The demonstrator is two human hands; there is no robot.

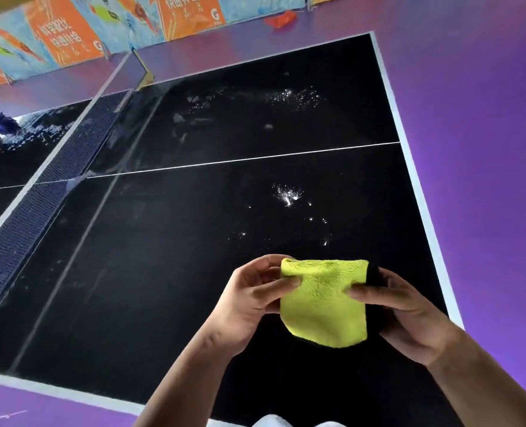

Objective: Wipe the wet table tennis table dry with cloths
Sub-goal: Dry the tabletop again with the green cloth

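- A black tabletop (163,272) with white border lines fills most of my view; a thin white centre line (243,160) runs across it from left to right.
- A purple floor (486,118) surrounds the tabletop on the right and along the far side.
- Orange and blue barrier boards (64,35) stand along the top left of the view, beyond the tabletop.
- A dark net (40,186) crosses the tabletop on the left side.
- My left hand (249,303) and right hand (409,312) reach in from below, each with thumb and fingers curled to pinch one side of the same cloth.
- The yellow-green cloth (323,306), fluffy and folded, with a black side showing at its right edge, is held between both hands over the near right part of the tabletop.
- Water droplets (288,195) glint just beyond the cloth; a second patch (295,97) lies past the centre line, near the far edge.
- A blue cloth (4,123) lies on wet surface beyond the net, at the far left.
- A small orange object (281,20) lies on the floor past the far edge; I cannot tell what it is.
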